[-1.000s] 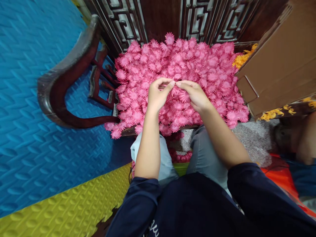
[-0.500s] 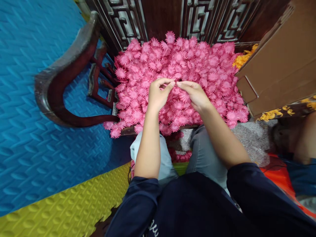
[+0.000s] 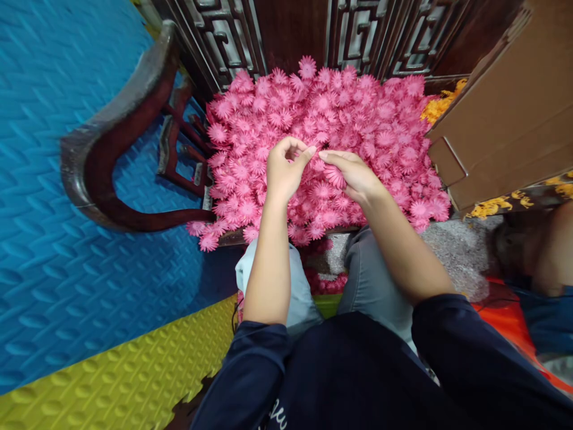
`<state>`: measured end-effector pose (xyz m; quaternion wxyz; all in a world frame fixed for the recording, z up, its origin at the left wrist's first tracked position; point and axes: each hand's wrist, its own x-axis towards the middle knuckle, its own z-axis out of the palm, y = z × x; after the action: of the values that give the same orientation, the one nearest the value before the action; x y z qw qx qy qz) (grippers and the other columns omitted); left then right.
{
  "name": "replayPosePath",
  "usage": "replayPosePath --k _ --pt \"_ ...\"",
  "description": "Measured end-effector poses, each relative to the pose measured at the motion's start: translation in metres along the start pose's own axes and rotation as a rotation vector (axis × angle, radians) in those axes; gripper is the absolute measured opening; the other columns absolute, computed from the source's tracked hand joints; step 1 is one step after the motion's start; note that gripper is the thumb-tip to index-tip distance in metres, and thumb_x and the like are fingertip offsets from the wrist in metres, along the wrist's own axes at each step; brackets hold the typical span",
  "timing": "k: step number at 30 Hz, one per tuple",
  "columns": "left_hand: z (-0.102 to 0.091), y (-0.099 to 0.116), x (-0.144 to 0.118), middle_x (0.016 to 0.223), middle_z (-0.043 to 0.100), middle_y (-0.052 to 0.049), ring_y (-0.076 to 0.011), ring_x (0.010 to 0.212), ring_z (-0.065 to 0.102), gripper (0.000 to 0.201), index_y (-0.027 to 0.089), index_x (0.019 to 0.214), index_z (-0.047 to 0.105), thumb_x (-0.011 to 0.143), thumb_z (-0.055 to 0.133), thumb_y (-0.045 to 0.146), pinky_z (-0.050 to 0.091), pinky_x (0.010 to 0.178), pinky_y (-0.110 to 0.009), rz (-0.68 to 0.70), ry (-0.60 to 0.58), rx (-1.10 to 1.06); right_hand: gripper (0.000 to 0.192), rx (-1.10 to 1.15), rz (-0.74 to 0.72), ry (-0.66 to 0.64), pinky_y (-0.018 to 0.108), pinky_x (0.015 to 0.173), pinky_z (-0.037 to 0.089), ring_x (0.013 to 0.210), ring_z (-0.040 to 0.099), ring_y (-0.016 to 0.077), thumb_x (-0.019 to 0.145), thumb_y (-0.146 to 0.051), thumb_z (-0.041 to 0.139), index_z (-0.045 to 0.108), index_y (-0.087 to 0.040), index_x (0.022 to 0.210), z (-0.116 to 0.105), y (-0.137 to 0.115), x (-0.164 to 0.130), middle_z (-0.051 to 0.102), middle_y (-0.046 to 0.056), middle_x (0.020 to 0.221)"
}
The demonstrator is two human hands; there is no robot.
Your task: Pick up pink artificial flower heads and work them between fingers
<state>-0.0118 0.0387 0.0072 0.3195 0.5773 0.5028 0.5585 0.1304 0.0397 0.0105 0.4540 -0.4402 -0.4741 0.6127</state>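
Nearest the camera: dark navy sleeves (image 3: 340, 382) pushed up, bare forearms running fwd over grey-trousered knees (image 3: 362, 280). Floor below is foam mat, yellow tile (image 3: 116, 382) near, blue tile (image 3: 58, 179) further left.

Next out, both hands meet w/ fingertips almost touching. Left hand (image 3: 283, 170): thumb and fingers pinched together on smth small, prob. a bit of a flower, too small to tell what. Right hand (image 3: 353, 173): fingers curled, grasping a pink flower (image 3: 335, 176) under the palm, index finger pointing at the left hand's pinch.

The held flower sits at the near-middle of the pile, just above the heap, touching the right palm. Looks thin and flat, many narrow fringed petals round a darker centre, like paper or fabric; light and easily creased.

Risks, as I judge: petals are fine, so too hard a pinch or a twist btwn the two hands could tear or crumple them. The pile of pink flowers (image 3: 380, 131) reaches the near edge of the wooden chair seat (image 3: 233, 237); a wrist brushing it could knock more off. Some already lie on the floor btwn the knees (image 3: 324, 283).

Further back: curved chair arm (image 3: 107, 149) left, brown cardboard box (image 3: 505, 119) right w/ yellow flowers (image 3: 439, 107) beside it, carved dark wood screen (image 3: 290, 30) behind. Another person's limb (image 3: 555, 251) shows at far right.
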Motion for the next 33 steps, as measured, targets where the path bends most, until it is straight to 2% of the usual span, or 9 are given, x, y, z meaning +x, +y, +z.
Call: replayPosePath --k 4,9,12,18,21,27,30,33 --pt "0.001 0.004 -0.002 0.068 0.064 0.002 -0.0108 0.068 0.056 0.016 0.019 0.067 0.064 0.079 0.066 0.03 0.043 0.067 -0.024 -0.01 -0.045 0.011 0.022 0.026 0.023 0.002 0.028 0.087 0.053 0.093 0.066 0.0141 0.068 -0.039 0.074 0.07 -0.021 0.079 0.002 0.001 0.0 0.073 0.001 0.081" --pt "0.005 0.005 -0.002 0.075 0.069 0.0 -0.0116 0.074 0.061 0.014 0.019 0.072 0.068 0.079 0.066 0.032 0.045 0.071 -0.025 -0.024 -0.076 -0.044 0.027 -0.038 -0.079 0.076 0.03 0.097 0.049 0.103 0.064 0.0138 0.073 -0.044 0.07 0.07 -0.02 0.085 0.003 0.002 0.002 0.073 0.001 0.092" --pt "0.006 0.003 -0.002 0.079 0.07 -0.001 -0.0117 0.073 0.061 0.01 0.02 0.074 0.068 0.075 0.071 0.029 0.047 0.072 -0.026 -0.027 -0.078 -0.06 0.028 -0.039 -0.093 0.028 0.029 0.098 0.047 0.105 0.063 0.0138 0.073 -0.046 0.068 0.069 -0.021 0.085 0.0 0.001 0.002 0.073 0.001 0.095" --pt "0.005 0.0 -0.002 0.075 0.067 0.001 -0.011 0.072 0.06 0.014 0.02 0.071 0.064 0.071 0.074 0.031 0.047 0.071 -0.025 0.0 -0.081 -0.107 0.026 -0.022 -0.064 0.0 0.03 0.097 0.048 0.101 0.064 0.0143 0.07 -0.044 0.072 0.069 -0.022 0.082 -0.005 -0.002 -0.001 0.073 0.0 0.095" --pt "0.003 0.002 -0.002 0.075 0.067 0.001 -0.011 0.07 0.059 0.013 0.02 0.07 0.065 0.071 0.074 0.03 0.046 0.068 -0.025 -0.006 -0.082 -0.061 0.021 -0.019 -0.102 -0.002 0.03 0.097 0.048 0.098 0.064 0.0139 0.069 -0.041 0.073 0.069 -0.022 0.078 -0.005 -0.003 -0.001 0.073 -0.001 0.091" --pt "0.002 0.008 -0.003 0.072 0.068 0.001 -0.0108 0.07 0.058 0.016 0.019 0.069 0.068 0.077 0.067 0.032 0.044 0.067 -0.025 0.008 -0.168 -0.04 0.018 -0.044 -0.141 0.036 0.031 0.099 0.046 0.1 0.063 0.0139 0.07 -0.038 0.073 0.07 -0.021 0.078 -0.007 -0.002 0.001 0.072 -0.001 0.091" --pt "0.003 0.005 -0.003 0.072 0.068 0.001 -0.0105 0.07 0.059 0.017 0.018 0.068 0.067 0.076 0.068 0.033 0.045 0.068 -0.024 -0.013 -0.148 -0.082 0.021 -0.004 -0.135 0.034 0.032 0.099 0.045 0.102 0.063 0.0149 0.068 -0.038 0.075 0.071 -0.021 0.079 -0.008 0.0 0.002 0.072 0.0 0.092" --pt "0.004 0.001 -0.001 0.071 0.066 0.002 -0.0095 0.067 0.058 0.016 0.018 0.068 0.065 0.071 0.074 0.03 0.044 0.065 -0.023 -0.039 -0.075 -0.1 0.023 0.054 -0.103 -0.003 0.032 0.099 0.045 0.101 0.063 0.0156 0.064 -0.038 0.078 0.071 -0.021 0.078 -0.009 0.002 0.003 0.072 0.0 0.089"
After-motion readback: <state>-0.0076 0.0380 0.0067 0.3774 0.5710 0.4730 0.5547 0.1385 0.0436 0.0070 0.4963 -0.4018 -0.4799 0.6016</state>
